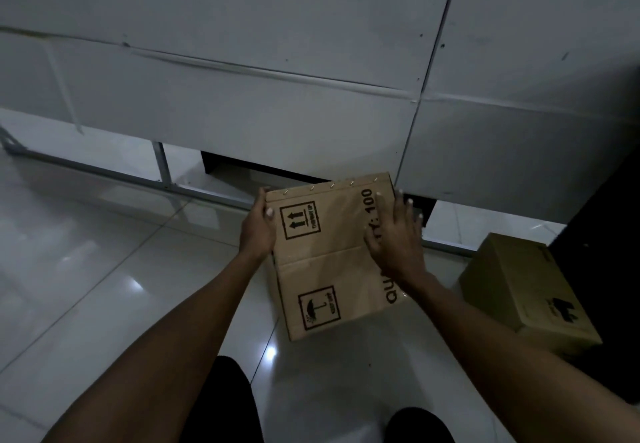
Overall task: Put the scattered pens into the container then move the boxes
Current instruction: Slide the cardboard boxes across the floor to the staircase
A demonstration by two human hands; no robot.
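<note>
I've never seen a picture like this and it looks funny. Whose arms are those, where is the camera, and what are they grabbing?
There is no machine here, just a person. The camera sits on their head and looks down, so you see their own two arms reaching out. The left hand grips the left edge of a brown cardboard box with arrows and an umbrella printed on it. The right hand lies spread flat on top of it. A second cardboard box sits on the shiny tiled floor to the right. Grey wall panels stand behind. No pens show here.
</note>
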